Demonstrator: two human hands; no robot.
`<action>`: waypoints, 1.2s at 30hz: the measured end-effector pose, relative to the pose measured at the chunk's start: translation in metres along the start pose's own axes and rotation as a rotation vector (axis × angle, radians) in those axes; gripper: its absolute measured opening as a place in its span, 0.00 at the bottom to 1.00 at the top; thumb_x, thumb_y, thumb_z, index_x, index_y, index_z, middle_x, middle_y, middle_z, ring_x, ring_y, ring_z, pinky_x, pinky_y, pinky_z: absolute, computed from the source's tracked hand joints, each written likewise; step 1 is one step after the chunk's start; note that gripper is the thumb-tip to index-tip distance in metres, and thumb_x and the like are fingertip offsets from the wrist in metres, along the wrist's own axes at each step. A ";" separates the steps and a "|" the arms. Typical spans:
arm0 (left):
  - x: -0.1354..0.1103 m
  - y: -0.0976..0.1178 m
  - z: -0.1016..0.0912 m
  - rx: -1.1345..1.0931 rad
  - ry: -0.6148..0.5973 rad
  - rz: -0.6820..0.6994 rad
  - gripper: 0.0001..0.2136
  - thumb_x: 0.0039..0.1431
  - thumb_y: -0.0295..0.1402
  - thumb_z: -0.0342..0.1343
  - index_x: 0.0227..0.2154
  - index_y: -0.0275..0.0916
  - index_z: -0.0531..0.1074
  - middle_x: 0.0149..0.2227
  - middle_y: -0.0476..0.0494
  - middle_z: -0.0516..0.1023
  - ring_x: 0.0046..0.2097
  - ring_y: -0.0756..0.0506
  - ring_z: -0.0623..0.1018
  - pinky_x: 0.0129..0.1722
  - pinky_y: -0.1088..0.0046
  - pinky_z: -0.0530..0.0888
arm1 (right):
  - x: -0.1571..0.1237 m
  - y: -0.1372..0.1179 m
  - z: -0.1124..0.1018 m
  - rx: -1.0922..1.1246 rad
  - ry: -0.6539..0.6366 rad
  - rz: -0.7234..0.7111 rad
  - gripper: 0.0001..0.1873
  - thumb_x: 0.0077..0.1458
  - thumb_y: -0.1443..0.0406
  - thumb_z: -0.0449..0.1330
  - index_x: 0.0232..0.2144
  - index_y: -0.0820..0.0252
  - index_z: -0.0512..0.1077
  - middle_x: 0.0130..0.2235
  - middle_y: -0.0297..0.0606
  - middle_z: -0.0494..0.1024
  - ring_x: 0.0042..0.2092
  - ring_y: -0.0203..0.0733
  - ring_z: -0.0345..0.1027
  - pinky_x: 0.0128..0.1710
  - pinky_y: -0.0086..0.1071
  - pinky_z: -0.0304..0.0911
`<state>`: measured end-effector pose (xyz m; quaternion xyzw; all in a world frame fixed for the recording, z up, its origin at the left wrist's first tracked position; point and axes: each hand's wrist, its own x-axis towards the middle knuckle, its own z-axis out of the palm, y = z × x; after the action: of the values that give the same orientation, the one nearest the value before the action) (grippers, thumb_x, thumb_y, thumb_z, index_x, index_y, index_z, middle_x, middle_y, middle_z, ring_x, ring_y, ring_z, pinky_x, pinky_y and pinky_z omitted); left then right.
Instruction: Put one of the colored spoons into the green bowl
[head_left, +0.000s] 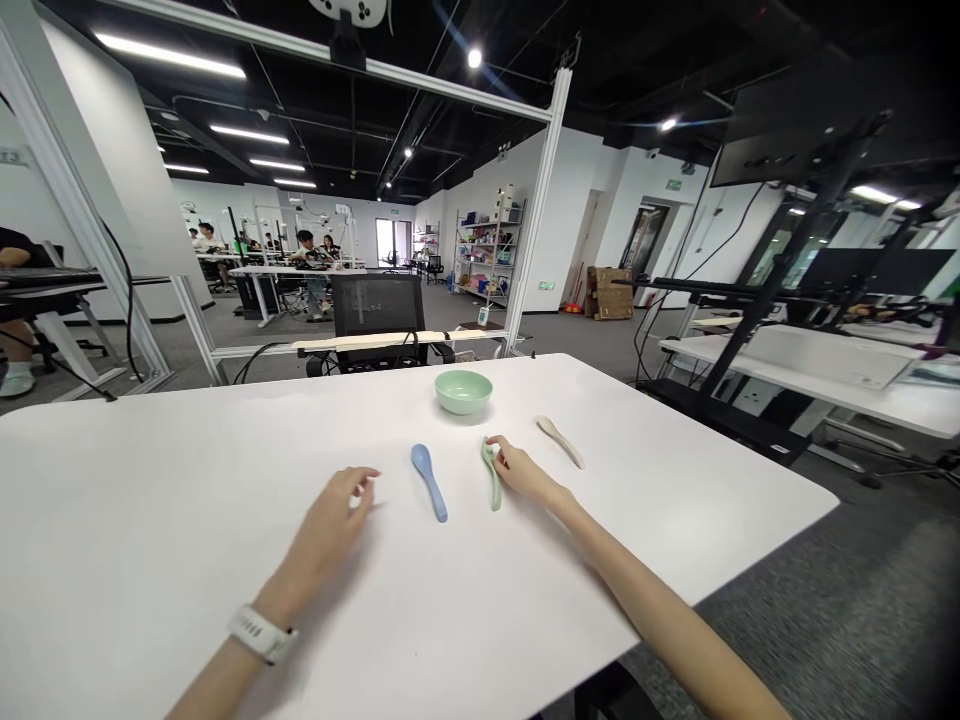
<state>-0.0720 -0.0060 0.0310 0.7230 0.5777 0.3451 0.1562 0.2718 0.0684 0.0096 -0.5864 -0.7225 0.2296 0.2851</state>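
My right hand [521, 470] is at the bowl end of a green spoon [495, 490], its fingertips closed about that end and partly covering it. The spoon's handle points toward me. My left hand [337, 510] hovers over the table at the left, holding nothing, its fingers loosely bent and apart. Between the two hands lies a blue spoon [430, 483], nearest to the left one. A beige spoon [560, 441] rests to the right of my right hand. Behind the spoons stands a green bowl [463, 393]; its inside shows only in part.
Everything lies on a white table [187, 480] with a rounded front right edge. Beyond its far edge are a metal frame [536, 210] and a black office chair [379, 305]. A black stand [780, 270] rises at the right. People sit at desks in the background.
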 end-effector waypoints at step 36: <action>0.017 0.043 0.100 0.141 0.036 -0.221 0.21 0.69 0.42 0.46 0.29 0.40 0.80 0.34 0.36 0.84 0.43 0.38 0.81 0.42 0.61 0.69 | -0.005 -0.022 0.042 -0.028 0.085 -0.128 0.24 0.58 0.67 0.53 0.57 0.59 0.61 0.26 0.25 0.66 0.29 0.44 0.65 0.34 0.33 0.54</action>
<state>0.0292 0.0150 -0.0080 0.6576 0.6796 0.2972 0.1317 0.2281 0.0589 -0.0073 -0.5521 -0.7490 0.1758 0.3213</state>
